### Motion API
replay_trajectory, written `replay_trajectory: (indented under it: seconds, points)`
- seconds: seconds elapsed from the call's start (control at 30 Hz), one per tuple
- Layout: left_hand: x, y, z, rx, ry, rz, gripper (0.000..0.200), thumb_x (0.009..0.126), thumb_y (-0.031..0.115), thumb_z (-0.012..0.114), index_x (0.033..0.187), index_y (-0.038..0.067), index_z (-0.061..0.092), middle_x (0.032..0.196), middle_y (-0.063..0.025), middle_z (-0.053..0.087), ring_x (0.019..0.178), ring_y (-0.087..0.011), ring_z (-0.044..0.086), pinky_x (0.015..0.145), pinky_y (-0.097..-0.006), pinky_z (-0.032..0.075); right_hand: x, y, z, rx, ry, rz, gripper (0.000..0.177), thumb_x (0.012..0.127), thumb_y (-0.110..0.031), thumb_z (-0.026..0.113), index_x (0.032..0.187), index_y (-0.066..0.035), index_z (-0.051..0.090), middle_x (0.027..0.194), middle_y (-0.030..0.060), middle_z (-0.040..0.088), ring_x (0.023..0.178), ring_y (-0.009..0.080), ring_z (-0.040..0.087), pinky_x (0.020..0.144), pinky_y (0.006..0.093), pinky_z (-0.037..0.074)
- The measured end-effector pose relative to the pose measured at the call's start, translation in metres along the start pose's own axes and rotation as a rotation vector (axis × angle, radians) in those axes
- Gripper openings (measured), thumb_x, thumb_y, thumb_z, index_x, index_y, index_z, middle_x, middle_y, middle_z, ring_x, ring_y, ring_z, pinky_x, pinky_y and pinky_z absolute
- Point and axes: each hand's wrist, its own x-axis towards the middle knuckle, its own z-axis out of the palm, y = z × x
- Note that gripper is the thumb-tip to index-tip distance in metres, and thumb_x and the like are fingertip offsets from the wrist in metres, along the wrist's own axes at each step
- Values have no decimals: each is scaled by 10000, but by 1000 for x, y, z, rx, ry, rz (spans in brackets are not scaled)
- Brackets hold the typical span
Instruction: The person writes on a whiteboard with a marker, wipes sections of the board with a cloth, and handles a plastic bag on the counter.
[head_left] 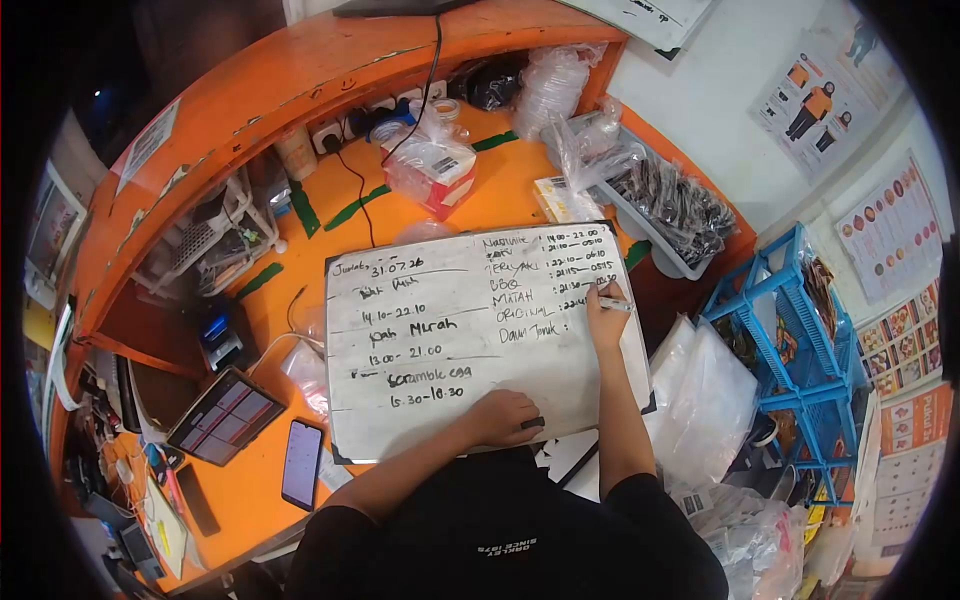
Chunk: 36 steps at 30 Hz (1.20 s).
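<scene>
Evidently steadying the white handwritten whiteboard on the orange desk, the left hand presses its near edge, fingers curled, contents unclear; the right hand pinches a slim marker between closed fingers.

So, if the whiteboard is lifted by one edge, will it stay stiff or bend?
Probably stiff: the whiteboard lies flat with straight edges, and takes writing pressure from the marker in the right hand. Likely light, as it looks thin. It may slide on the orange counter; the left hand rests on it.
</scene>
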Motion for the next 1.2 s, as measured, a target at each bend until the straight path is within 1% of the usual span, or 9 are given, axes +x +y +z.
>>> replay_trajectory:
  seconds: [0.3,0.47,0.5,0.53,0.6,0.7,0.83,0.93,1.2]
  points:
    - [0,-1,0,-4,-12,2,217,776,261,645,771,61,563,694,-102,546,661,-286,559,602,-395,447,1,4,-4,-120,54,15,248,770,-85,655,616,-25,470,494,84,475,430,155,436,448,315,352]
    - [2,-2,0,-23,-2,-28,198,762,231,658,766,52,574,691,-113,546,659,-301,559,585,-391,444,-1,-3,-6,-59,128,-19,188,746,-52,608,625,-23,467,592,130,508,543,291,480,529,378,395]
    - [2,-1,0,-7,-16,-23,193,756,220,662,760,47,576,688,-117,546,655,-308,557,576,-392,441,-2,7,-5,-181,162,-116,193,776,-137,624,646,-41,519,605,128,562,560,296,559,522,383,418]
    - [5,1,0,16,-27,-22,187,759,218,660,764,47,586,703,-120,566,655,-306,568,582,-398,452,-9,34,7,-150,182,3,225,807,-171,611,640,-55,515,618,120,570,569,292,558,542,388,421]
    - [13,6,0,34,-41,-1,170,755,202,660,755,46,595,715,-124,587,653,-308,579,583,-405,461,-3,6,-9,-30,168,196,213,839,-204,598,692,-73,518,609,121,565,583,307,568,551,396,434]
    - [7,6,6,36,-65,21,155,744,181,661,730,43,592,704,-127,585,647,-315,578,577,-403,458,-4,-10,-9,-17,274,220,284,834,-299,604,680,-61,583,638,158,602,602,342,595,568,417,457]
    - [7,4,9,64,-34,25,146,728,162,658,713,37,585,676,-126,572,629,-317,569,576,-400,449,-5,-11,-14,-48,165,290,253,831,-277,638,714,-53,635,645,152,602,585,317,584,542,377,445]
    - [10,6,8,72,-42,20,136,725,156,652,713,38,585,674,-125,570,632,-315,567,577,-402,446,-4,-15,-16,-43,156,258,263,821,-298,624,706,-64,654,633,164,611,600,338,601,580,417,468]
    - [10,8,7,55,-34,17,133,726,159,643,726,36,591,674,-124,571,635,-316,564,580,-408,440,-5,-22,-24,-12,152,86,196,718,-204,702,754,-46,590,623,127,577,564,293,578,562,361,467]
